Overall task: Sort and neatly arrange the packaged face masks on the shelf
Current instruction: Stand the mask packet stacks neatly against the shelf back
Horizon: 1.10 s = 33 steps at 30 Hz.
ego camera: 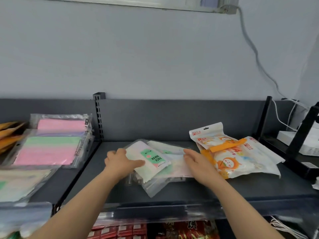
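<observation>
— Where are the hands?
— The left hand (120, 161) grips the edge of the FACE MASK pack (151, 161), thumb on top. The right hand (196, 163) lies flat, fingers relaxed, on the clear packs (174, 165) just beside.
— Around them?
— Orange cartoon packs (229, 159) to the right and pastel packs (51, 147) to the left, on the dark shelf (189, 190) below a grey wall (155, 57).

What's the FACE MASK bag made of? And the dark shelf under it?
The FACE MASK packet looks like thin clear plastic film: shiny, see-through at its edges, pale masks showing inside. The shelf looks like dark grey painted metal, matt and flat, with a slotted post behind, though I can't be sure.
</observation>
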Motion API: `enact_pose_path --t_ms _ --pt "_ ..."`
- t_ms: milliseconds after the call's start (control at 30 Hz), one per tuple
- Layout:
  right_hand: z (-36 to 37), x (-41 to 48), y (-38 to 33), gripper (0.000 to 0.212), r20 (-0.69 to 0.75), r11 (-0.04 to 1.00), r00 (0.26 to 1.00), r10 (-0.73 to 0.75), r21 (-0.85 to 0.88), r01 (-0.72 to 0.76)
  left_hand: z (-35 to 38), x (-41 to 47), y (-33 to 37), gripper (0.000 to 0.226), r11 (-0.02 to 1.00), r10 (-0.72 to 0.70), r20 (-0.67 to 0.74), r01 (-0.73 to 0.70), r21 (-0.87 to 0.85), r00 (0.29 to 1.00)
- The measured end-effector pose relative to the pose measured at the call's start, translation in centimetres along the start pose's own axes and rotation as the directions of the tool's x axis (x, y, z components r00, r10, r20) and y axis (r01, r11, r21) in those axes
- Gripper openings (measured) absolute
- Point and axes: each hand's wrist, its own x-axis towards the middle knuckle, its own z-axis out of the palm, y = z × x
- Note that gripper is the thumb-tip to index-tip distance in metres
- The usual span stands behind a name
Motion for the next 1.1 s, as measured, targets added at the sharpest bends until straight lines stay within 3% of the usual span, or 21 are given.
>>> enact_pose_path --t_ms 67,133,233,300,433,533,633,700,767,867,1000,1100 --pt "0.0 -0.5 0.2 0.050 -0.003 1.000 1.000 -0.017 0.012 0.017 -1.1 1.0 -0.4 0.096 0.987 0.133 -0.058 -0.127 0.097 0.989" --pt "0.0 -1.0 0.2 0.066 0.016 1.000 1.000 -0.015 0.011 0.015 -2.2 2.8 -0.6 0.111 0.957 0.235 0.026 -0.236 0.167 0.972" --pt "0.3 -1.6 -0.1 0.092 0.068 0.997 0.998 -0.001 -0.076 0.006 -2.3 4.6 -0.6 0.144 0.926 0.191 0.248 -0.258 0.275 0.950" --pt "0.8 -1.9 -0.3 0.103 0.086 0.998 0.996 0.008 -0.067 -0.002 -1.6 5.4 -0.9 0.149 0.935 0.159 0.331 -0.249 0.251 0.930" --pt "1.8 -1.8 -0.4 0.119 0.085 0.997 0.996 0.036 -0.068 -0.030 -0.5 4.3 -0.5 0.138 0.947 0.166 0.229 -0.219 0.234 0.959" --pt "1.8 -1.9 -0.3 0.107 0.019 0.998 0.998 0.060 0.021 -0.060 -0.7 3.1 -0.3 0.103 0.965 0.122 0.127 -0.148 0.216 0.984" --pt "1.4 -1.7 -0.1 0.076 -0.020 0.981 0.999 0.048 0.190 -0.043 -1.7 3.4 -0.6 0.064 0.997 0.077 0.165 -0.077 -0.006 0.983" --pt "1.4 -1.5 -0.2 0.075 -0.021 0.979 0.999 0.034 0.204 -0.029 -2.0 3.7 -0.8 0.046 0.983 0.090 0.214 -0.052 -0.178 0.973" --pt "1.4 -1.5 -0.1 0.079 -0.015 0.977 0.998 0.056 0.205 -0.052 -1.9 3.6 -0.7 0.041 0.943 0.094 0.255 -0.004 -0.332 0.962" --pt "0.9 -1.5 -0.7 0.067 -0.038 0.987 0.997 0.062 0.150 -0.056 -1.8 4.2 -0.9 0.040 0.869 0.098 0.350 0.092 -0.486 0.932" --pt "0.2 -0.8 -1.2 0.067 -0.016 0.996 0.998 0.059 0.065 -0.058 -2.0 5.3 -0.8 0.038 0.939 0.127 0.343 -0.002 -0.343 0.931" --pt "0.4 -0.3 -1.4 0.075 0.022 0.997 0.997 0.071 0.030 -0.072 -2.0 5.5 0.0 0.049 0.919 0.118 0.345 0.030 -0.394 0.931"
